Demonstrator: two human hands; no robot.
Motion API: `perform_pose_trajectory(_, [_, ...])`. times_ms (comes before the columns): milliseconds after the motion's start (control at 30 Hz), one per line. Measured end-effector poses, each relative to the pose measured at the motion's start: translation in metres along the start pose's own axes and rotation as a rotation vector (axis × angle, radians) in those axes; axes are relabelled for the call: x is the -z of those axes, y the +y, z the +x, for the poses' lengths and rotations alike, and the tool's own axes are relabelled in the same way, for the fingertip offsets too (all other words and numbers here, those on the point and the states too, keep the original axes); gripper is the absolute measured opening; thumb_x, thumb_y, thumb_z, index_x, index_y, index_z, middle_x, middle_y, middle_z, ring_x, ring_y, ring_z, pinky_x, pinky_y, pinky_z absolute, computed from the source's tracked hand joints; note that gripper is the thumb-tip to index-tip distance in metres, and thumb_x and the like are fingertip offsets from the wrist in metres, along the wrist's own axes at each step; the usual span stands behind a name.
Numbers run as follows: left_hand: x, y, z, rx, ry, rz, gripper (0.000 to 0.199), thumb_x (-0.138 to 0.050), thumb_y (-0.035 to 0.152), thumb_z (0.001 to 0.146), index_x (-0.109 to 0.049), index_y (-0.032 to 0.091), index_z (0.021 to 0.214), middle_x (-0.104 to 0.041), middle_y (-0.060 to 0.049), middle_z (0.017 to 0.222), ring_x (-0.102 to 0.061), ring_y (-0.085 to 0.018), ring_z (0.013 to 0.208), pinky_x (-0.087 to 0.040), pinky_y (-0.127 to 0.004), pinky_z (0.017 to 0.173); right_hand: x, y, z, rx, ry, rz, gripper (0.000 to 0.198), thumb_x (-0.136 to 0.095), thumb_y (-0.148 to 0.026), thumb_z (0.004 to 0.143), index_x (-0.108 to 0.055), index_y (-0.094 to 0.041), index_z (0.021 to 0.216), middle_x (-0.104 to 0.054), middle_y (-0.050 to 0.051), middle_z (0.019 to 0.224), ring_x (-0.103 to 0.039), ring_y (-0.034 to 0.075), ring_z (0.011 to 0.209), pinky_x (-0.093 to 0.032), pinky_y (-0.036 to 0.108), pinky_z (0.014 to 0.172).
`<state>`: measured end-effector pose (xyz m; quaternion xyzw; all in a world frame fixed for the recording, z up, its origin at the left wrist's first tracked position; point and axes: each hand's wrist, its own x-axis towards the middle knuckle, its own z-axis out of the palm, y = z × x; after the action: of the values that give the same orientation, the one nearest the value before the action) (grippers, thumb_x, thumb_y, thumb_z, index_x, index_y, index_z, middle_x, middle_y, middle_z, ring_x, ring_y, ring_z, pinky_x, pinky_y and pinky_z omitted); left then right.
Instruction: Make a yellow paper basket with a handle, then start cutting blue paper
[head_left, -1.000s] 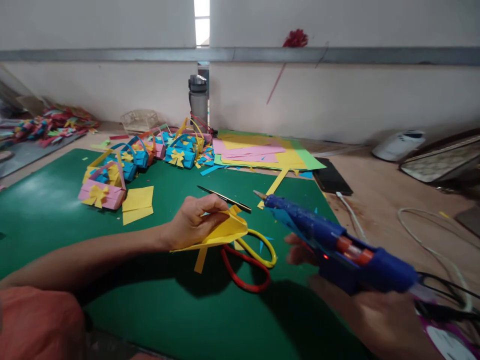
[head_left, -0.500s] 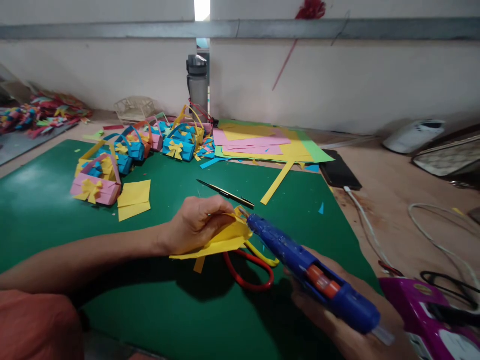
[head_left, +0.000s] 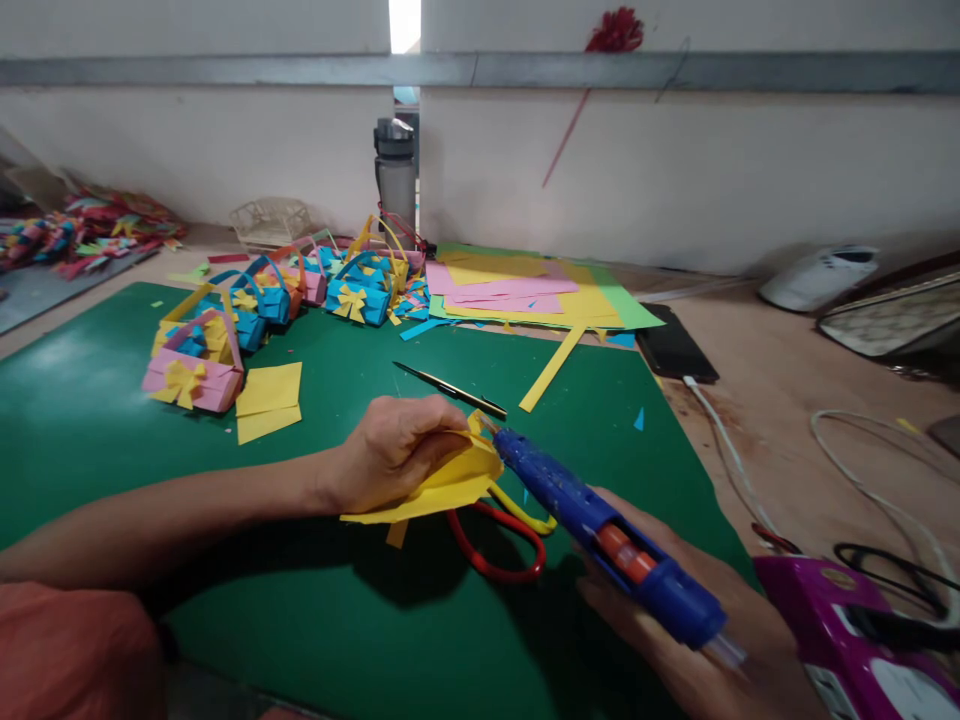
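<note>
My left hand (head_left: 401, 450) is closed on a folded piece of yellow paper (head_left: 442, 487), held just above the green mat (head_left: 300, 620). In my right hand (head_left: 690, 610) is a blue hot glue gun (head_left: 592, 520), its tip at the paper's upper right edge; whether tip and paper touch I cannot tell. Fingers of the right hand are partly hidden behind the gun. Beneath the paper lie scissors with red and yellow handles (head_left: 500, 572), their blades hidden. A pen (head_left: 450, 388) rests just beyond the left hand.
Small paper baskets with bows (head_left: 193, 380) stand at the left, beside yellow paper squares (head_left: 268, 400). Coloured sheets (head_left: 517, 290), a yellow strip (head_left: 553, 368) and a bottle (head_left: 396, 185) are at the back. To the right are a phone (head_left: 675, 343), cables and a purple power strip (head_left: 832, 640).
The rear of the glue gun has swung slightly left and my right hand has shifted with it, while its tip stays by the paper. The whole view has tilted slightly.
</note>
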<state>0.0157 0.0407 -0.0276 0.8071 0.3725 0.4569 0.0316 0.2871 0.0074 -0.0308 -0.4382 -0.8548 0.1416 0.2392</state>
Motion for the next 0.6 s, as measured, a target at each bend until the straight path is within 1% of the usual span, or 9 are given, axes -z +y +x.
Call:
perform_pose_trajectory(167, [-0.0002, -0.0004, -0.0001, 0.004, 0.000, 0.005, 0.006, -0.053, 0.017, 0.085, -0.057, 0.016, 0.080, -0.063, 0.004, 0.061, -0.056, -0.003, 0.051, -0.041, -0.010, 0.050, -0.0002, -0.0008, -0.0009, -0.029, 0.008, 0.016, 0.052, -0.057, -0.029, 0.077, -0.044, -0.037, 0.127, -0.067, -0.003, 0.107, -0.068, 0.015, 0.079, -0.056, 0.024, 0.071])
perform_pose_trajectory(267, [0.0001, 0.0000, 0.0002, 0.009, 0.005, 0.004, 0.006, -0.053, 0.017, 0.084, -0.057, 0.016, 0.080, -0.064, 0.004, 0.062, -0.057, -0.003, 0.052, -0.041, -0.010, 0.051, 0.0012, -0.0028, 0.0002, -0.032, -0.012, 0.031, 0.052, -0.057, -0.029, 0.077, -0.044, -0.036, 0.126, -0.067, -0.002, 0.108, -0.067, 0.017, 0.083, -0.056, 0.025, 0.071])
perform_pose_trajectory(367, [0.0002, 0.0000, 0.0001, 0.013, 0.011, 0.001, 0.006, -0.053, 0.018, 0.085, -0.057, 0.016, 0.080, -0.064, 0.003, 0.061, -0.056, -0.003, 0.051, -0.041, -0.010, 0.051, 0.0024, -0.0015, 0.0002, -0.021, -0.014, 0.041, 0.052, -0.057, -0.029, 0.077, -0.042, -0.037, 0.127, -0.066, -0.002, 0.109, -0.067, 0.017, 0.084, -0.057, 0.027, 0.072])
perform_pose_trajectory(500, [0.0005, -0.0002, 0.0001, 0.010, 0.016, 0.003, 0.009, -0.051, 0.019, 0.085, -0.057, 0.016, 0.080, -0.063, 0.003, 0.061, -0.056, -0.004, 0.051, -0.042, -0.011, 0.050, 0.0016, 0.0015, 0.0004, -0.031, -0.050, 0.057, 0.054, -0.058, -0.030, 0.077, -0.042, -0.039, 0.128, -0.065, -0.001, 0.111, -0.067, 0.019, 0.086, -0.058, 0.030, 0.071])
perform_pose_trajectory(600, [0.0010, -0.0002, 0.0008, 0.010, 0.023, -0.005, 0.010, -0.051, 0.019, 0.086, -0.057, 0.016, 0.079, -0.064, 0.003, 0.062, -0.056, -0.004, 0.051, -0.042, -0.011, 0.050, -0.0002, -0.0002, 0.0037, -0.035, 0.001, 0.090, 0.052, -0.059, -0.029, 0.077, -0.044, -0.039, 0.126, -0.065, -0.002, 0.112, -0.066, 0.021, 0.091, -0.057, 0.032, 0.076])
